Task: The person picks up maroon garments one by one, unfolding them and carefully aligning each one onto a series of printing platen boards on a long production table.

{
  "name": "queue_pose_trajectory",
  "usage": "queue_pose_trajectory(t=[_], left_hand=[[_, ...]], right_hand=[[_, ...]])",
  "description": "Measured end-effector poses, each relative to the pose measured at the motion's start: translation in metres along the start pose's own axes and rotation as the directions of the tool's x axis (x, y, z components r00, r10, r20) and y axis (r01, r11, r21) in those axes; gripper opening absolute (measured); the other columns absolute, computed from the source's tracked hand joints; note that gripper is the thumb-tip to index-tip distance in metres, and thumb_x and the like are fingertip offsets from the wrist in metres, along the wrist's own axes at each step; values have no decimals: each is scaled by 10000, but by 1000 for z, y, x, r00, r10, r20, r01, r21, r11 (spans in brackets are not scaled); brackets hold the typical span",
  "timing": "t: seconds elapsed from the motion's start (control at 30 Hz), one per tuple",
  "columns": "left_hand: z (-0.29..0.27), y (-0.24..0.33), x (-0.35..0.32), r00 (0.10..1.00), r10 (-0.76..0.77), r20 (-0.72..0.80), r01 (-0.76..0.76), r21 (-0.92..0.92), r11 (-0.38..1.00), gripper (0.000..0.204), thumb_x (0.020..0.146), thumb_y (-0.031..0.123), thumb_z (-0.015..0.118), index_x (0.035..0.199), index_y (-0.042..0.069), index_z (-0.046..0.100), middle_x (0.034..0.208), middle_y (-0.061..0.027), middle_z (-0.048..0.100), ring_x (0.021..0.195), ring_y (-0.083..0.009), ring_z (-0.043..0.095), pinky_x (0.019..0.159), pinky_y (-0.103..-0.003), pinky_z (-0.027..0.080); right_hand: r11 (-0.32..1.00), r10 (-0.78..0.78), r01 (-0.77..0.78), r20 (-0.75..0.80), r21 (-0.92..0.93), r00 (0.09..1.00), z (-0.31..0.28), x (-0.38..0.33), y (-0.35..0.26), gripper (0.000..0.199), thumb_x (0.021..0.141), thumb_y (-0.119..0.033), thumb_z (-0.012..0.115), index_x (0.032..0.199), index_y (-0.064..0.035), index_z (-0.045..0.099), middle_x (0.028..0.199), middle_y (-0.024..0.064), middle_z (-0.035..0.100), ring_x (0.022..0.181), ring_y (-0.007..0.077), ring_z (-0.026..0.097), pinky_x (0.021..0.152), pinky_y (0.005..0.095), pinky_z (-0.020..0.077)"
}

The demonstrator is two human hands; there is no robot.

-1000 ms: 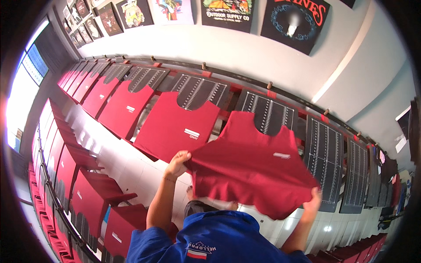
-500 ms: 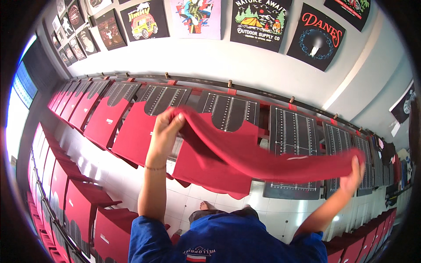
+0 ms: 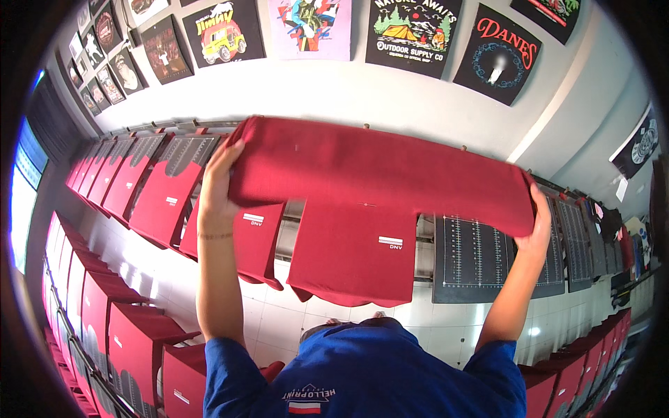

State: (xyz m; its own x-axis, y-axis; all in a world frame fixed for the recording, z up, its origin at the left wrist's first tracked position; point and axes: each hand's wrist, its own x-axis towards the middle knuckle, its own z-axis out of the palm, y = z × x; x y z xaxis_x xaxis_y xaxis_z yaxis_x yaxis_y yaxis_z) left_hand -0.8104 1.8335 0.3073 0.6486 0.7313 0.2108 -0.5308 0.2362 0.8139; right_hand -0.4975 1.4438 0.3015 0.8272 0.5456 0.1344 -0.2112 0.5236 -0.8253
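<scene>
Both of my hands are raised out in front of me, well apart, with one piece of red cloth (image 3: 376, 164) spread wide between them. My left hand (image 3: 219, 177) grips its left end, thumb on the near side; my right hand (image 3: 536, 221) pinches the right end, a little lower. I hold the cloth out like a broad band, its upper edge bowed and its right side dipping.

Below it a red panel (image 3: 352, 251) lies on a board, with a small white print near its right side; the cloth hides its upper part, and I cannot tell whether the two touch. Just right of that panel is a dark board (image 3: 477, 258) with white ruled lines. To the left, more red-covered boards (image 3: 164, 209) run off in a row, and a second row (image 3: 132, 341) stands at my lower left.

Tiled floor (image 3: 265, 313) shows between the rows, and my blue shirt (image 3: 362, 369) fills the bottom middle. Printed pictures (image 3: 224, 33) hang on the pale wall (image 3: 293, 90) ahead of me.
</scene>
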Motion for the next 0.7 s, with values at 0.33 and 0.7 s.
queue_pose_trajectory(t=[0.33, 0.7], left_hand=[[-180, -149, -146, 885, -388, -256, 460, 363, 810, 307, 901, 115, 561, 1175, -18, 524, 974, -30, 611, 860, -99, 571, 733, -251, 470], [-277, -233, -262, 718, -511, -472, 694, 543, 474, 233, 861, 128, 591, 1029, -32, 566, 919, -77, 614, 862, -173, 582, 791, -312, 471]], right_hand=[[837, 527, -546, -298, 20, 796, -88, -131, 167, 354, 862, -170, 605, 1149, 35, 574, 1108, 169, 633, 977, 260, 642, 876, 392, 511], [367, 703, -899, -562, -239, 437, -204, -238, 255, 267, 806, -230, 642, 1025, -77, 645, 1012, 50, 670, 838, 176, 627, 669, 327, 445]])
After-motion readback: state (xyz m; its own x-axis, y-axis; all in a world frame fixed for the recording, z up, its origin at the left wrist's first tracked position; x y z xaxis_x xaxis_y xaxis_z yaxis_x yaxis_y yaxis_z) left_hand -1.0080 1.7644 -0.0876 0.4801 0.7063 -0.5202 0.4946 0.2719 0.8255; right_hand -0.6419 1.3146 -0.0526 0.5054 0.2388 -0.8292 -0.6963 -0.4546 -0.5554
